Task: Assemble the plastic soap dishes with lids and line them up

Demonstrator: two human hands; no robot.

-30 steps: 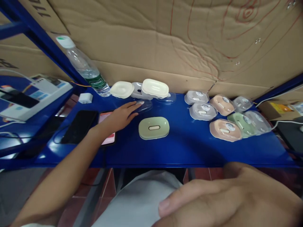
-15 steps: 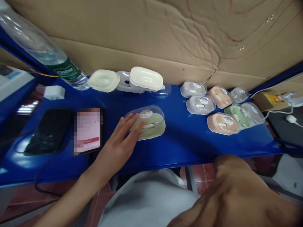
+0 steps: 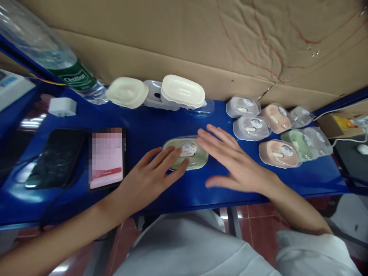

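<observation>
A green oval box with a clear lid (image 3: pixel 199 160) sits on the blue table in front of me, a round label on top. My left hand (image 3: pixel 151 174) lies over its left side, fingers spread and fingertips touching the lid. To the right of the box is my right hand (image 3: pixel 234 165), fingers stretched and thumb apart, holding nothing. Its fingertips reach the box's right end; whether they touch it I cannot tell.
Several lidded boxes, such as a peach one (image 3: pixel 277 153), stand at the right. Cream trays (image 3: pixel 184 90) and clear lids lie along the cardboard wall. A water bottle (image 3: pixel 77 78), a lit phone (image 3: pixel 107 168), a dark phone (image 3: pixel 54 159) and a white charger (image 3: pixel 62 106) are at the left.
My right hand has come up from the table's front edge to the box's right side. The lid, earlier offset from the green base, now sits down over it. My left hand stays on it.
</observation>
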